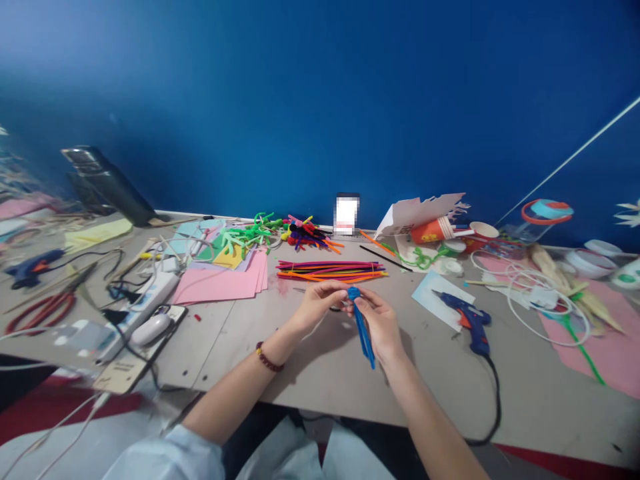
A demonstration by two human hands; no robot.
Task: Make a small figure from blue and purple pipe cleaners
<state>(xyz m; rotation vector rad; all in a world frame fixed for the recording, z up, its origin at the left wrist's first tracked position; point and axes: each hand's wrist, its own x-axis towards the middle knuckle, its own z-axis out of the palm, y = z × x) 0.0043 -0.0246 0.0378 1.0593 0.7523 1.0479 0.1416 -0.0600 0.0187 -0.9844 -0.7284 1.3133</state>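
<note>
Several blue pipe cleaners (364, 335), gathered into a knotted clump at the top, are held over the front of the table. Their loose ends hang down toward me. My right hand (379, 323) is closed round them just below the clump, thumb on top. The fingertips of my left hand (323, 305) pinch at the left side of the clump; what exactly lies between them is hidden. Just beyond my hands lies a bundle of pink, orange and dark pipe cleaners (330, 269).
A blue glue gun (470, 317) rests on light paper at right, its cord trailing off the front edge. Pink paper (220, 283), a power strip (140, 310), red-handled scissors (45, 313) and tangled cables lie left. Paper cups (433, 231) and a phone (347, 212) stand along the blue wall.
</note>
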